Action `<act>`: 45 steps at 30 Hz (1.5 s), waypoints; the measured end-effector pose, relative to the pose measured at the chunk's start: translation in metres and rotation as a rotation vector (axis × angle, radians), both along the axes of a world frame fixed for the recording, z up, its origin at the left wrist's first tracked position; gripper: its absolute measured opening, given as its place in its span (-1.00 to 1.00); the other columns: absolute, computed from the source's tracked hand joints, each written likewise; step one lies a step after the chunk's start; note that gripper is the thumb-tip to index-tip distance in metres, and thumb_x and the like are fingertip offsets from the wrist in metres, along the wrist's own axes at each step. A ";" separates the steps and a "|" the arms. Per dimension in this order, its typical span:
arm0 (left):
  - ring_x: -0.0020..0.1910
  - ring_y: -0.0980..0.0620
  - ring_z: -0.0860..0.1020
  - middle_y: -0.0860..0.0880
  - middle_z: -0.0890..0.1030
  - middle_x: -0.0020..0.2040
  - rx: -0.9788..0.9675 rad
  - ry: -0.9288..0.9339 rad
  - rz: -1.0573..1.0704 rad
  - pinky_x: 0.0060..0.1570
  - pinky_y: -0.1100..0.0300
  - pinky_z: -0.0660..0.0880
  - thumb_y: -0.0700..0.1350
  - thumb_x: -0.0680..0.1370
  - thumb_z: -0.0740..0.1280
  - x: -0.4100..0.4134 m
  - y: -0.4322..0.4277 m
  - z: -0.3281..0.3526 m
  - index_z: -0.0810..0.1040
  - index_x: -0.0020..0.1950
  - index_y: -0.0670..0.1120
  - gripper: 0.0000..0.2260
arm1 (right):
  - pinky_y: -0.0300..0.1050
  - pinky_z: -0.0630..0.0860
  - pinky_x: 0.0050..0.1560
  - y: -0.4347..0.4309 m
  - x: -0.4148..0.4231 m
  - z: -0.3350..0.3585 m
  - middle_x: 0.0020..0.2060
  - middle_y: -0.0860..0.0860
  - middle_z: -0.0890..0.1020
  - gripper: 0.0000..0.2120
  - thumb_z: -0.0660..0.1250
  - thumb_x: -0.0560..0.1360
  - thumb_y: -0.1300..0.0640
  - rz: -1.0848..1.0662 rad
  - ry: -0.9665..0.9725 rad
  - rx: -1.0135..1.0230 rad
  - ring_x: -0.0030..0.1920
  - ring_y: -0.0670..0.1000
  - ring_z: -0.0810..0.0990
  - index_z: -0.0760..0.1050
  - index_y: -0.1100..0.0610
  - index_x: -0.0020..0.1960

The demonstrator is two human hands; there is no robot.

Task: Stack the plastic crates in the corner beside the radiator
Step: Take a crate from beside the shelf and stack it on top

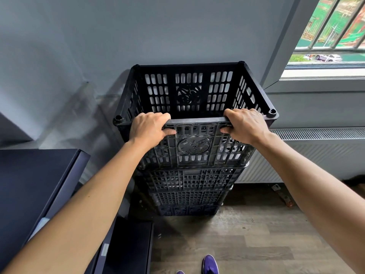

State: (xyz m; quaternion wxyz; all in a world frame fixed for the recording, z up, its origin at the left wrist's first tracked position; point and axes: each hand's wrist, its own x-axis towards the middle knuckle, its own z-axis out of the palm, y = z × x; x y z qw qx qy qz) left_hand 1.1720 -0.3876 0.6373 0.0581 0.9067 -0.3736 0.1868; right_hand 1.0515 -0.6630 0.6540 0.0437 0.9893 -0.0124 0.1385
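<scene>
A black slotted plastic crate (189,89) sits on top of a stack of similar dark crates (187,186) against the grey wall, left of the white radiator (320,153). My left hand (147,128) grips the top crate's near rim on the left, fingers curled over the edge. My right hand (245,125) grips the same rim on the right. The top crate is empty inside. It looks level on the stack; whether it rests fully seated I cannot tell.
Dark blue flat boxes (35,190) lie at the left, with another (128,244) near my feet. A window (331,36) with bars is at the upper right. Wood-look floor (246,238) spreads below; a purple shoe (210,264) shows at the bottom.
</scene>
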 end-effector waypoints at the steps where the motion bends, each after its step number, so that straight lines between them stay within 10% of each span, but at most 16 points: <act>1: -0.16 -0.07 0.56 0.05 0.59 -0.20 -0.004 0.000 0.005 -0.12 0.06 0.40 0.33 0.45 0.29 0.000 0.001 -0.001 0.50 -0.03 -0.03 -0.57 | 0.00 0.38 -0.13 0.000 0.000 -0.002 -0.20 0.03 0.58 -0.65 0.41 0.45 -0.13 -0.007 -0.005 0.006 -0.13 0.14 0.60 0.38 0.10 -0.04; 17: 0.07 0.00 0.49 0.07 0.60 0.07 -0.136 0.125 0.021 0.10 0.03 0.28 0.17 0.52 0.31 -0.024 -0.002 -0.003 0.48 0.26 0.11 -0.66 | 0.09 0.41 0.09 0.007 -0.008 -0.003 -0.05 -0.01 0.56 -0.59 0.36 0.46 -0.18 -0.036 0.072 0.035 -0.01 0.08 0.54 0.39 0.04 0.16; 29: 0.03 0.02 0.48 0.12 0.57 0.04 -0.119 0.128 0.043 0.06 0.03 0.28 0.23 0.54 0.23 -0.027 -0.006 -0.003 0.46 0.24 0.14 -0.67 | 0.08 0.36 0.11 0.008 -0.013 0.006 -0.12 -0.05 0.49 -0.38 -0.17 0.50 -0.44 -0.055 0.147 0.081 -0.09 0.01 0.46 0.38 0.01 0.09; 45: 0.27 0.08 0.43 0.11 0.52 0.26 -0.335 0.250 -0.085 0.34 0.07 0.16 0.10 0.55 0.31 -0.053 -0.015 0.011 0.47 0.36 0.06 -0.62 | 0.10 0.34 0.33 0.011 -0.022 0.017 0.33 0.03 0.46 -0.42 0.22 0.54 -0.23 -0.013 0.196 0.188 0.34 0.08 0.40 0.24 -0.02 0.48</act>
